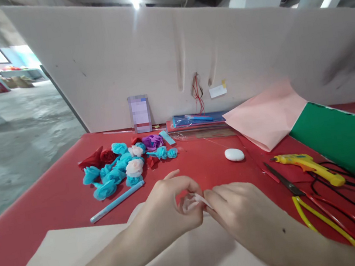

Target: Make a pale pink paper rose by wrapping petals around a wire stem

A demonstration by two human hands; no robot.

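Note:
A small pale pink piece of crumpled paper (192, 202) is pinched between my two hands over the table. My left hand (170, 202) curls around it, thumb and forefinger meeting at its edge. Close against it on the right, my right hand (237, 206) grips the paper's other edge with its fingertips. Most of the piece is hidden by the fingers. Beneath both wrists spreads a large pale pink paper sheet (71, 249). Left of my hands lies a heap of paper flowers (114, 175) in blue, red, pink and purple, with a light blue pen (117, 201) in front.
Scissors (296, 189) with red and yellow handles lie to the right, near a yellow glue gun (310, 165) with a black cord. A white oval case (234, 154) sits beyond my hands. Pink paper (267, 116) and a green sheet (340, 141) cover the right side. A white panel (105, 64) stands behind.

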